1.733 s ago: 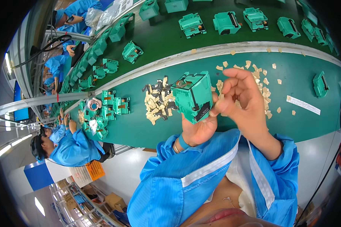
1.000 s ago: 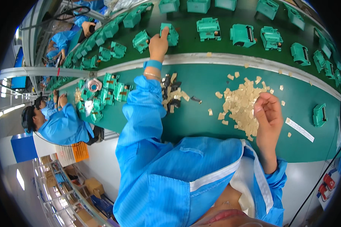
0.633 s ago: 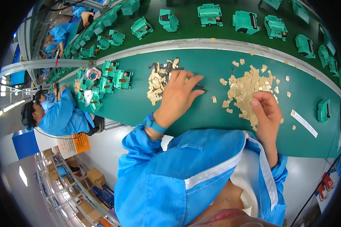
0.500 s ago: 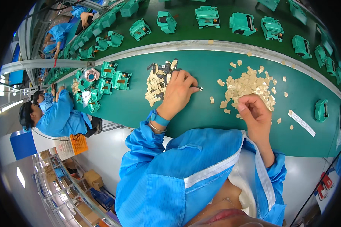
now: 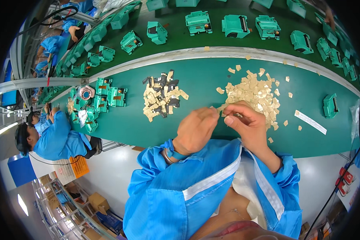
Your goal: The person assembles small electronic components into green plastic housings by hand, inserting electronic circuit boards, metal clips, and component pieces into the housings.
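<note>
My two hands meet over the green table (image 5: 128, 132), fingertips close together. A small beige piece (image 5: 221, 108), like a thin flake, shows at the fingertips. My right hand (image 5: 248, 122) is closed in a pinch on it. My left hand (image 5: 198, 128) has its fingers curled inward, and whatever it holds is hidden behind them. Just beyond my right hand spreads a heap of beige pieces (image 5: 254, 92). Farther left lies a second pile of black parts and beige pieces (image 5: 162, 94).
Green plastic housings (image 5: 112, 96) stand at the left beside a tape roll (image 5: 85, 93). A printed paper strip (image 5: 310, 122) and one green housing (image 5: 331, 106) lie at the right. Behind a pale rail (image 5: 168, 58), more housings line a belt. Co-workers in blue sit at the left.
My left hand has left the black-and-beige pile and come right and nearer, with a small black part at its fingertips earlier. My right hand has drawn toward it from the beige heap.
</note>
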Demonstrator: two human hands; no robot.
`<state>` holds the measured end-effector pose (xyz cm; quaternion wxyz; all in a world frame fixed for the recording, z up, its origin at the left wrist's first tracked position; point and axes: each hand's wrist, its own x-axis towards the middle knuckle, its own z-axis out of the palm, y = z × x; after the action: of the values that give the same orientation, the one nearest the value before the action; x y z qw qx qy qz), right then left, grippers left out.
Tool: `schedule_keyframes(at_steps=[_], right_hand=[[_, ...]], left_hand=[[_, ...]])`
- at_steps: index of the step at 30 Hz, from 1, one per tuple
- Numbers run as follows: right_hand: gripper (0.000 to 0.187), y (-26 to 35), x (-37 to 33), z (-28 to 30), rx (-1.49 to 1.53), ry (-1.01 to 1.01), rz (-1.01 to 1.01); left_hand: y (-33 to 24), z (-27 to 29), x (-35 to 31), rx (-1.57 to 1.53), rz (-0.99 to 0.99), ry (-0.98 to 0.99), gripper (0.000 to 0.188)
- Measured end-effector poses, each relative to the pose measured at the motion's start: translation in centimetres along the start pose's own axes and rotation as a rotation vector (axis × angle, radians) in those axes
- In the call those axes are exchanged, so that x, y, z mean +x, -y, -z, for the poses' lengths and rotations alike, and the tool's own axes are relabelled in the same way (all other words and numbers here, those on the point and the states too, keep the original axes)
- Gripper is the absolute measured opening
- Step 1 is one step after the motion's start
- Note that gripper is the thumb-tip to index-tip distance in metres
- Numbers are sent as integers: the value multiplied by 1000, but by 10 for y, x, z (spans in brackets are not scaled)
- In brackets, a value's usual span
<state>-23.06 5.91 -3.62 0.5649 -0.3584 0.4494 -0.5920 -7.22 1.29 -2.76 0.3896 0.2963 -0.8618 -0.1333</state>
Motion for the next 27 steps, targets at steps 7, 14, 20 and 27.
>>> schedule_keyframes(at_steps=[7,14,20,27], right_hand=[[16,8,0,2,-83,-33,20],[14,22,3,14,-83,46,-216],[16,16,2,36,-102,-14,-210],[14,13,-4,52,-170,-128,-158]], left_hand=[[-2,-15,-1,-37,-157,-121,40],[5,13,30,172,-305,63,37],[40,7,20,144,-48,14,31],[53,6,-10,149,255,388,31]])
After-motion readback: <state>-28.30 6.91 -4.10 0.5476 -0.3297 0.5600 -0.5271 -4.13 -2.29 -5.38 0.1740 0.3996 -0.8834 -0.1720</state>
